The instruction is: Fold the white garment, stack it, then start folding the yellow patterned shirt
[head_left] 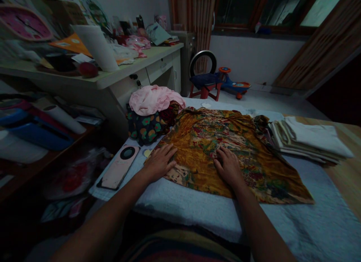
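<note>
- While a pale blue cover (186, 211) spreads over most of the surface (345, 160), wood-coloured boarding shows along the right side.
- On that cover lies the patterned cloth (194, 160), mustard with red, green and cream patches, spread out in front of the person, wrinkled toward its far and right parts.
- Just beside its far right edge sits a folded stack (310, 137), white on top with greenish and pale layers under it.
- At its far left is a loose heap (146, 122), pink fabric over dark, spotted fabric.
- Both hands rest palm down on the patterned cloth, grasping nothing: the left hand (162, 162) at its left edge, fingers slightly spread; the right hand (229, 166) near its middle, fingers lightly bent.
- Left of the left hand, a pinkish phone (120, 168) lies back up, its round black camera ring showing.
</note>
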Motion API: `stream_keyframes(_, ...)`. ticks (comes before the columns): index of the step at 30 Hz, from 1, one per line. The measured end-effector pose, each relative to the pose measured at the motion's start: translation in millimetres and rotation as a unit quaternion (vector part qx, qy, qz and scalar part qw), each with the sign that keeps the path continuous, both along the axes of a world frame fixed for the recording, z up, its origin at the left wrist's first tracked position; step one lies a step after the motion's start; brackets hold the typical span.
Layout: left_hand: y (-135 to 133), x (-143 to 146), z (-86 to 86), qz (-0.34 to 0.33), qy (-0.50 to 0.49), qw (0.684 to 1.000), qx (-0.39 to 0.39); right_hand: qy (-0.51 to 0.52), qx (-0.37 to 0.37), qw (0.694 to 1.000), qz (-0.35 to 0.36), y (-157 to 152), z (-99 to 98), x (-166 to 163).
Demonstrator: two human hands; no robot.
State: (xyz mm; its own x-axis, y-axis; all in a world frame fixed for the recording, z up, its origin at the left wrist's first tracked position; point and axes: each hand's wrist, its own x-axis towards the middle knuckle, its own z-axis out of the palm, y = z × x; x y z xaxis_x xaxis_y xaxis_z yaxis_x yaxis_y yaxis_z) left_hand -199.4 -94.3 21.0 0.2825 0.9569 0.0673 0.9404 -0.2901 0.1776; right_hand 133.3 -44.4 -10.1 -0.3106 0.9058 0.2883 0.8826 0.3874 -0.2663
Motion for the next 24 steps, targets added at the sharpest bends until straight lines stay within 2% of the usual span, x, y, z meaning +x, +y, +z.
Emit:
stream_keyframes(5,21.6,3.0,-1.9,-0.001,0.013,0.998,0.062,-0.005,-0.003,1.0,-0.004,-1.0,1.7,-1.1)
stream_keyframes(9,32.5,3.5,-7.5,-0.011,0.027,0.998,0.057,-0.007,0.005,1.0,-0.005,-1.6,1.5,-1.3)
stream_keyframes(18,64.9,0.4,4.8,0.079,0.075,0.992,0.071,-0.004,-0.004,1.0,-0.006,-2.2,3.8,-1.7)
stream_keyframes(24,66.5,8.1,0.6,0.141,0.117,0.977,0.108,0.0,-0.003,1.0,-0.005,-3.2,5.3,-2.0)
